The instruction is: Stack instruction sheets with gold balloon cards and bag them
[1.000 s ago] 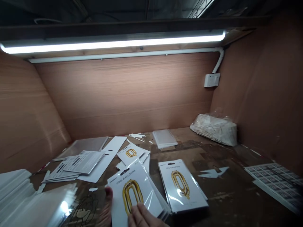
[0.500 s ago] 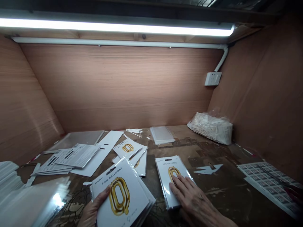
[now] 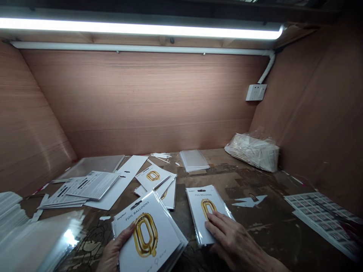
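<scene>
My left hand [image 3: 113,251] grips the left edge of a stack of white foil balloon packs [image 3: 149,234], thumb on the top card, which shows a gold letter Q. My right hand [image 3: 231,240] lies flat with fingers stretched over a second small pile of the same packs [image 3: 205,209] on the worn brown bench [image 3: 255,223]. A few more packs with gold letters [image 3: 154,177] lie fanned just behind the held stack.
White cards and printed sheets [image 3: 90,185] spread at the left, glossy clear bags [image 3: 34,241] at the near left. A stack of clear sleeves [image 3: 194,160] and a plastic-wrapped bundle [image 3: 253,151] sit at the back. Label sheets [image 3: 323,217] lie at the right. Wooden walls enclose the bench.
A second ago my right hand rested on the held stack; it moved right onto the other pile and stays there. The left hand took the stack's edge. The view tilted down slightly.
</scene>
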`<action>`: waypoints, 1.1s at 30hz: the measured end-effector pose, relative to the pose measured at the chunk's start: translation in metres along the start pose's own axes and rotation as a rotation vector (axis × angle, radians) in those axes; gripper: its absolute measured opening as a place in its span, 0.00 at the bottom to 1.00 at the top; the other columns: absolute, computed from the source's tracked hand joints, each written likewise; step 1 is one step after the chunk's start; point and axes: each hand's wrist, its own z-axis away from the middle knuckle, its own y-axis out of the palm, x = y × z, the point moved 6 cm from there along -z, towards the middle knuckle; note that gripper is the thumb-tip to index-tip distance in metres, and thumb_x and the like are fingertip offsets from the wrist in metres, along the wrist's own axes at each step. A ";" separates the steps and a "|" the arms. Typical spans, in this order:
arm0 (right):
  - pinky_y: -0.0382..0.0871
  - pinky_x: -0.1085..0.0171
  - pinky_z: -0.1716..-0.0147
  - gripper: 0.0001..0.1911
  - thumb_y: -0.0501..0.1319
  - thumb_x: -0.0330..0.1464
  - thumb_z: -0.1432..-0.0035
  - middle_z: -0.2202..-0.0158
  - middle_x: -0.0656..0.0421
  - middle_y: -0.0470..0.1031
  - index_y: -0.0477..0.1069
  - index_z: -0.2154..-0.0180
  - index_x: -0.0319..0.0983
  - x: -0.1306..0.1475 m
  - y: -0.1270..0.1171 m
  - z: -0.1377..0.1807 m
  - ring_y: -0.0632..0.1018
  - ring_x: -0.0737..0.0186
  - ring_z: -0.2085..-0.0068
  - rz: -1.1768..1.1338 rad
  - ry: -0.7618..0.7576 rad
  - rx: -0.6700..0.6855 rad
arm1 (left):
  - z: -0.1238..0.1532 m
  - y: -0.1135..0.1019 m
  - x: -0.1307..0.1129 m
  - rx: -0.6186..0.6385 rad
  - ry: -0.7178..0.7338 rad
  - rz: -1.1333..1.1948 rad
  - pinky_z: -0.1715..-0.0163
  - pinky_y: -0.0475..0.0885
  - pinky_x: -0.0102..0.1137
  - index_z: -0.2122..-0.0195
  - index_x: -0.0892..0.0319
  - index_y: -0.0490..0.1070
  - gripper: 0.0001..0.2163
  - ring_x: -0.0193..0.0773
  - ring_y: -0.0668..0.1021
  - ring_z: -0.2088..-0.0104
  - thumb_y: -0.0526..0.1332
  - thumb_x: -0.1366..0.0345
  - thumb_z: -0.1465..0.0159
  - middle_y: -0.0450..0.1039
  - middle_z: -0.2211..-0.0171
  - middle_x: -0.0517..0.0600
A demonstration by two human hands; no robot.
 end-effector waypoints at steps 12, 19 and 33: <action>0.62 0.53 0.57 0.25 0.47 0.21 0.48 0.53 0.41 0.60 0.50 0.47 0.27 -0.007 -0.041 0.000 0.61 0.48 0.50 0.230 -0.267 -0.346 | 0.001 -0.003 -0.001 -0.022 0.016 -0.011 0.66 0.63 0.52 0.49 0.63 0.56 0.29 0.58 0.70 0.63 0.62 0.67 0.53 0.70 0.64 0.60; 0.69 0.68 0.74 0.25 0.56 0.27 0.51 0.68 0.57 0.70 0.55 0.50 0.41 -0.070 -0.103 0.012 0.72 0.65 0.70 -0.502 0.544 -0.866 | 0.007 -0.003 0.000 -0.066 -0.028 0.000 0.67 0.64 0.51 0.50 0.62 0.57 0.27 0.58 0.71 0.64 0.61 0.69 0.53 0.70 0.65 0.60; 0.65 0.71 0.76 0.30 0.63 0.28 0.59 0.75 0.61 0.68 0.50 0.54 0.37 -0.069 0.009 0.034 0.70 0.69 0.75 -1.733 1.081 -0.643 | -0.002 -0.009 0.004 -0.017 -0.071 -0.031 0.68 0.66 0.50 0.49 0.61 0.55 0.30 0.58 0.71 0.63 0.62 0.68 0.54 0.70 0.64 0.59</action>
